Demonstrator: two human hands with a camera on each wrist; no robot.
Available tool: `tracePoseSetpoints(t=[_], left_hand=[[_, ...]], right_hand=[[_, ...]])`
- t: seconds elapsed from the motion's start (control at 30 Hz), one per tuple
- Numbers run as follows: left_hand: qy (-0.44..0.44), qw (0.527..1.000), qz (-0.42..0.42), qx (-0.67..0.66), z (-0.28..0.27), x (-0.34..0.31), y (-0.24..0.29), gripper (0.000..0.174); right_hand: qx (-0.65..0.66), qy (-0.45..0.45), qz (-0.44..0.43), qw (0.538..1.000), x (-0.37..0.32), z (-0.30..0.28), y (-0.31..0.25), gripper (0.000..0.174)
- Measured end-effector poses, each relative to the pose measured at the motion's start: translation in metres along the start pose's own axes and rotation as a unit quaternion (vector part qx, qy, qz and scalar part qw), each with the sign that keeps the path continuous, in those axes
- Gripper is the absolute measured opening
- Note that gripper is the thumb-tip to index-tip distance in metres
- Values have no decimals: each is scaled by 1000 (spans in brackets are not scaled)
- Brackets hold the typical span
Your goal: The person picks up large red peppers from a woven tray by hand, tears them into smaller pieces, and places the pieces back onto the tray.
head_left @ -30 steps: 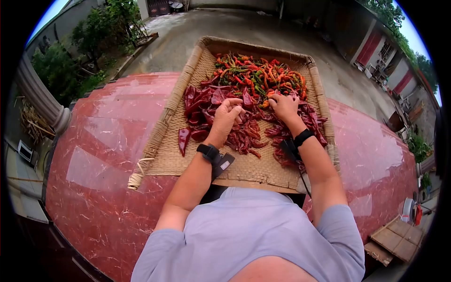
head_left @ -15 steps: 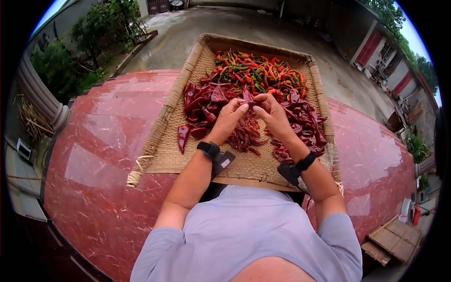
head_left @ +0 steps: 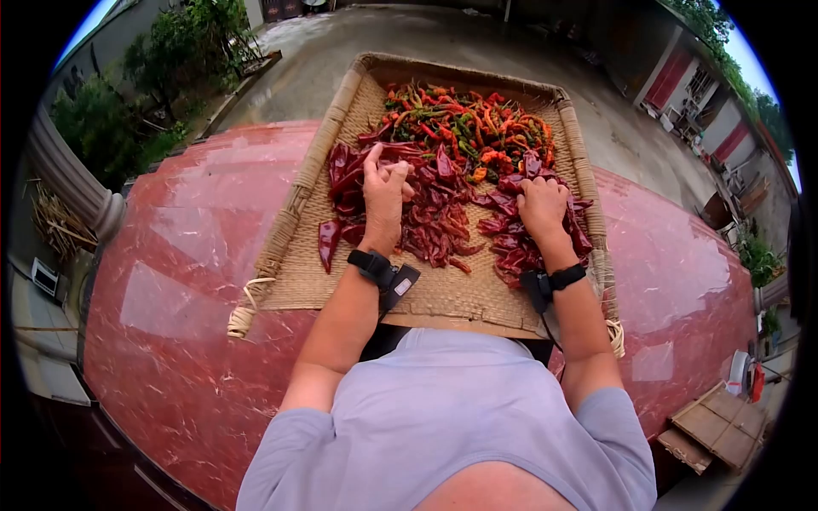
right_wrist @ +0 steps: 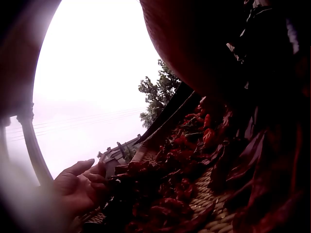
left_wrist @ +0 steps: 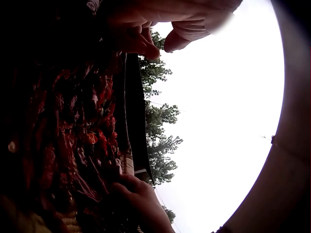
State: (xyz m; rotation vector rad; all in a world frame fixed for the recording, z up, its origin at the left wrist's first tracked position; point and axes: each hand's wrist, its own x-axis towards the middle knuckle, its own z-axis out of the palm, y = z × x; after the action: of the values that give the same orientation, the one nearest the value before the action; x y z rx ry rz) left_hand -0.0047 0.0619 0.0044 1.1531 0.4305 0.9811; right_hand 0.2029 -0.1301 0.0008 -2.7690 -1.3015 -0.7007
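1. Left hand point(head_left: 383, 194): thumb raised, fingers curled, pinching dried red chilies point(head_left: 439, 226) at the woven tray's point(head_left: 443, 298) 10 o'clock.
2. Right hand point(head_left: 540, 204): knuckles-up on chilies at 3 o'clock; cannot tell whether its fingers pinch anything.
3. The tray lies on a red marble table point(head_left: 170, 255), with a concrete yard point(head_left: 341, 60) at 12 o'clock.

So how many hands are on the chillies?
2. The left hand is on the dark red chillies near the middle of the tray. The right hand is on them nearer the right rim.

Rural courtyard: concrete yard point(head_left: 426, 43), trees point(head_left: 162, 64), red-doored outbuildings point(head_left: 682, 77).
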Motion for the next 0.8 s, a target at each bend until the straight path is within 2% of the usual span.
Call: tracePoseSetpoints(t=[0.03, 0.1, 0.13, 0.2, 0.3, 0.37, 0.43, 0.5, 0.53, 0.57, 0.63, 0.67, 0.77, 0.8], left_hand=[[-13, 1000, -2, 12, 0, 2, -2, 53], [-68, 996, -30, 39, -1, 2, -4, 40], [-89, 994, -25, 50, 3, -2, -1, 36], [-145, 985, -67, 64, 8, -6, 6, 39], [-234, 961, -111, 100, 14, -11, 5, 40], [-283, 947, -107, 106, 21, -19, 7, 33], [-290, 945, -101, 114, 17, -18, 2, 19], [-266, 952, -88, 126, 14, -16, 1, 17], [-228, 963, -88, 117, 13, -15, 0, 20], [-186, 973, -80, 108, 12, -13, -1, 21], [-106, 988, -62, 90, 8, -8, -3, 23], [-73, 993, -66, 72, 5, -6, -6, 26], [5, 1000, 0, 1, 5, -4, 3, 56], [13, 1000, 12, 16, 2, -3, 4, 68]], right_hand=[[36, 42, 5, 998, 0, 0, 0, 18], [106, 124, 13, 987, -3, -1, -3, 17], [213, 101, 4, 972, -4, -10, -9, 17], [417, 49, -13, 907, -8, -34, -22, 19], [489, -50, -97, 866, -17, -59, -43, 22], [526, -34, -143, 837, -22, -60, -56, 22], [527, -93, -126, 835, -23, -62, -60, 25], [545, -72, -64, 833, -24, -59, -58, 29], [548, -12, -46, 835, -25, -53, -56, 33], [452, 60, -49, 889, -23, -45, -49, 27], [303, 100, -49, 947, -25, -29, -35, 23], [261, 107, -42, 958, -27, -20, -31, 24], [172, 93, -22, 980, -34, -11, -24, 32], [140, 87, -19, 986, -34, -9, -23, 33]])
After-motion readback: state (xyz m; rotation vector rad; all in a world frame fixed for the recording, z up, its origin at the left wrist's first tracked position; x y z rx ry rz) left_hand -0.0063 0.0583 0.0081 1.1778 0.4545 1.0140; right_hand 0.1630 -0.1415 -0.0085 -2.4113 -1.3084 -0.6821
